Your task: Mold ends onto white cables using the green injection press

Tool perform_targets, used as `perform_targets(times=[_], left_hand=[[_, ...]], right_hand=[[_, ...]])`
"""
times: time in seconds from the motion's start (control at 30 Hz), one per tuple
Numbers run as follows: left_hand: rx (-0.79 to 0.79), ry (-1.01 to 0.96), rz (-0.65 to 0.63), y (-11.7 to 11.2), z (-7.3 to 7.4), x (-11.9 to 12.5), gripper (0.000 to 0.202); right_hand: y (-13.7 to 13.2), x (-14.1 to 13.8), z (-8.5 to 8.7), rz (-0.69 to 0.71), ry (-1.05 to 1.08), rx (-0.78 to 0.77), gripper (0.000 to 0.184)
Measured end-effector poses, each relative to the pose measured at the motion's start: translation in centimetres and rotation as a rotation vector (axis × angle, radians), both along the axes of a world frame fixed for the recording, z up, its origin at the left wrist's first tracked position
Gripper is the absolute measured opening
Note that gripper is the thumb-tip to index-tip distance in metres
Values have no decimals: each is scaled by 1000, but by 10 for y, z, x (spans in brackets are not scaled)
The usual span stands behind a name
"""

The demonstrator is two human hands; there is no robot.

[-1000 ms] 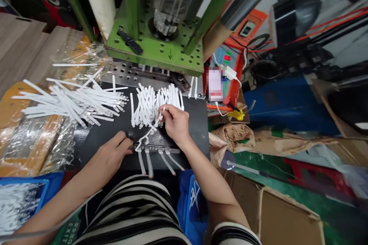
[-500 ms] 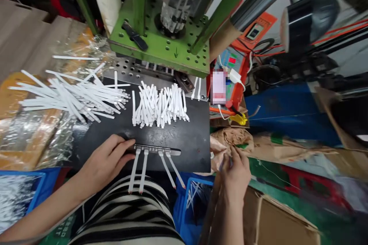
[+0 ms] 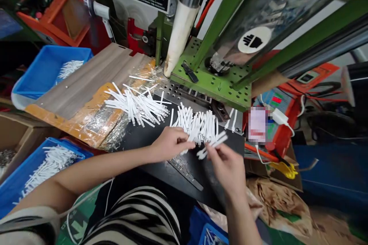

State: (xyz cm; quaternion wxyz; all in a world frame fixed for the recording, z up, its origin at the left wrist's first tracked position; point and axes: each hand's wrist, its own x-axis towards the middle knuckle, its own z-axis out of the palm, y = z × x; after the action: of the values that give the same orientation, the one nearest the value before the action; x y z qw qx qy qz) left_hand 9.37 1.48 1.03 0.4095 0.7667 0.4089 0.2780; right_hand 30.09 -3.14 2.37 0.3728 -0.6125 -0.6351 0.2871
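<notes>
My right hand (image 3: 228, 166) pinches a few short white flat cables (image 3: 214, 144) with wider connector-like ends. Beside it my left hand (image 3: 171, 144) has thumb and fingers closed at the near edge of a small pile of the same white cables (image 3: 198, 122). A white end shows under its fingertips. Below both hands, the slotted metal strip (image 3: 185, 174) lies bare on the black work surface (image 3: 212, 183). A larger, looser heap of white strips (image 3: 138, 105) spreads to the left of the small pile.
A green press (image 3: 212, 84) stands behind the piles, with more strips on its metal bed. Blue bins of white pieces (image 3: 8, 195) sit at left, another blue bin (image 3: 212, 233) below. An orange control box (image 3: 283, 115) stands at right.
Both hands have moved to the small pile, the right one up from the brown paper. The several cables on the metal strip are off it. The view has swung left.
</notes>
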Motion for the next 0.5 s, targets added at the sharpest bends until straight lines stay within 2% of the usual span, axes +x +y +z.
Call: perform_targets(times=[0.1, 0.17, 0.27, 0.33, 0.4, 0.5], left_hand=[[-13, 103, 53, 35, -7, 16, 45], [39, 138, 72, 48, -10, 16, 32], [127, 201, 63, 48, -7, -9, 11], [229, 293, 37, 45, -2, -36, 21], [414, 464, 10, 48, 0, -64, 27], [631, 646, -33, 62, -4, -91, 24]], right_hand=[[52, 13, -8, -21, -68, -150, 38], [74, 16, -16, -40, -239, -173, 34], [85, 13, -22, -90, -561, -75, 25], [84, 4, -19, -115, -664, 29, 30], [86, -13, -13, -14, -654, 81, 28], [98, -50, -5, 306, -596, 87, 19]])
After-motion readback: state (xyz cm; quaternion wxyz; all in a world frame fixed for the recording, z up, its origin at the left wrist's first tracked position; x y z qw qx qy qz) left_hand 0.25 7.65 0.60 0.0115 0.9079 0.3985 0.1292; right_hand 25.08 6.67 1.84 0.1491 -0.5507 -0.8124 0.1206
